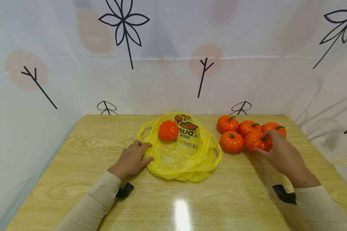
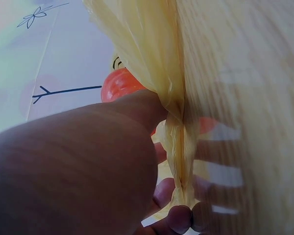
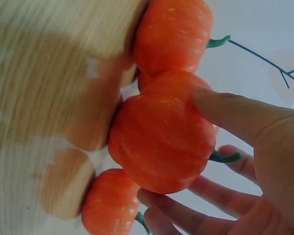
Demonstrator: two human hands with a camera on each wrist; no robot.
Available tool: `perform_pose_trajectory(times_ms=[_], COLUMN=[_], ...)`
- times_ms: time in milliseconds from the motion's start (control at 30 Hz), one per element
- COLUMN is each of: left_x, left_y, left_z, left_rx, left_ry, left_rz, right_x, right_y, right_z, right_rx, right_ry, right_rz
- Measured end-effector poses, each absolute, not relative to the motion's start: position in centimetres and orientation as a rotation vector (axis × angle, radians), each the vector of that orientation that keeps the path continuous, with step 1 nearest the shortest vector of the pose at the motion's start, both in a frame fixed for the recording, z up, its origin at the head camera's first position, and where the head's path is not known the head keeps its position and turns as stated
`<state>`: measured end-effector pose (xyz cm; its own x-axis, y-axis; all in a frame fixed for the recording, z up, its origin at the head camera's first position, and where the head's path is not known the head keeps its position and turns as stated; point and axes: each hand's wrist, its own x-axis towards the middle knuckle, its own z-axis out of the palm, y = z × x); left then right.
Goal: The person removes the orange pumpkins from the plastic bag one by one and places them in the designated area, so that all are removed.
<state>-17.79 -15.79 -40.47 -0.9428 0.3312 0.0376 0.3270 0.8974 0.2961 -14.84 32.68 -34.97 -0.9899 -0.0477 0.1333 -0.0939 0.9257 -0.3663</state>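
A yellow plastic bag [image 1: 173,162] lies with its mouth spread wide on the table, one orange toy pumpkin [image 1: 168,131] inside. My left hand [image 1: 134,158] holds the bag's left edge; the left wrist view has the bunched yellow plastic [image 2: 174,142] between thumb and fingers. On the right, my right hand [image 1: 283,155] grips the front-right pumpkin [image 1: 257,141] of a group. In the right wrist view, the thumb lies on one side of this pumpkin [image 3: 161,132] and the fingertips on the other, its green stem facing the palm.
Several more pumpkins [image 1: 232,141] sit close together beside the gripped one, at the table's back right. The wooden table [image 1: 84,154] ends at a white cloth [image 1: 162,83] with printed flowers and twigs. A bag handle [image 1: 217,157] loops out to the right.
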Motion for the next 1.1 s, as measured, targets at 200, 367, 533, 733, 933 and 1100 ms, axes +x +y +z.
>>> perform_pose_trajectory(times_ms=[200,367,533,733,933,1100], left_x=[-17.7,-17.7,-17.7,-17.7,-17.7,-17.7], left_y=[-15.8,-15.9,-15.9,-15.9,-15.9,-15.9], left_z=[-40.5,-40.6,-40.5,-40.5,-40.4,-40.5], left_rx=[0.554,0.558,0.553,0.547,0.549,0.555], left_ry=[3.049,3.049,3.048,3.038,3.042,3.043], left_rz=[0.473,0.474,0.476,0.481,0.473,0.469], right_x=[-15.0,-15.2,-15.4,-15.7,-16.1,-16.2], right_y=[32.8,33.0,33.1,33.2,33.0,33.0], right_z=[-35.5,-35.9,-36.2,-36.6,-36.9,-37.0], right_rx=[0.102,0.101,0.117,0.13,0.138,0.146], right_ry=[-3.005,-3.023,-3.012,-3.02,-3.028,-3.023], right_rz=[0.581,0.586,0.602,0.634,0.653,0.661])
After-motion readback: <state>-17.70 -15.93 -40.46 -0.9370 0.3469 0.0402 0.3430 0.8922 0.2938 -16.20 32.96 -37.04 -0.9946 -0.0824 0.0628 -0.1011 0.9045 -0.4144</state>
